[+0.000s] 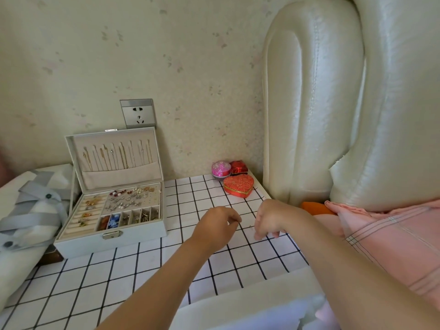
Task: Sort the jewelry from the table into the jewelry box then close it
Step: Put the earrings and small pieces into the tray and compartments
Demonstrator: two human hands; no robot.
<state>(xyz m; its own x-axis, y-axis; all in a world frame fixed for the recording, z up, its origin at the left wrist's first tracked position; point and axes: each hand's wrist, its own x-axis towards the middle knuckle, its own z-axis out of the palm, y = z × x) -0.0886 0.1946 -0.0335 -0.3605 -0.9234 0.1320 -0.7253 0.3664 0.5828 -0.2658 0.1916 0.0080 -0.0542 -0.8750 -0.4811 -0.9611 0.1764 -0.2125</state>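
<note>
My left hand (215, 226) and right hand (269, 220) hover close together above the surface (119, 282), near its right edge. Both sets of fingers (234, 219) are curled, with the tips drawn in as if pinching. Between them is a small piece (250, 226), a fine speck of jewelry. It is too tiny for me to say whether either hand really holds it, or whether it lies on the cloth.

I judge this to be the pick-up. I should nip the piece with my fingertips rather than scrape it along the cloth, keep one hand under it in case it drops, and carry it low across to the jewelry box (138, 238). The box stands open at the left edge, with its lid (114, 158) propped up, chains hanging inside it and the compartments already well filled.

The surface is covered by a white cloth with a black grid. At its far right corner sit a red heart-shaped box (238, 186), a pink round box (221, 168) and a small red box (238, 167). A wall socket (137, 113) is behind the lid. A padded headboard (333, 115) and pink bedding (392, 234) are to the right, and a grey-and-white bundle (31, 210) is to the left.
</note>
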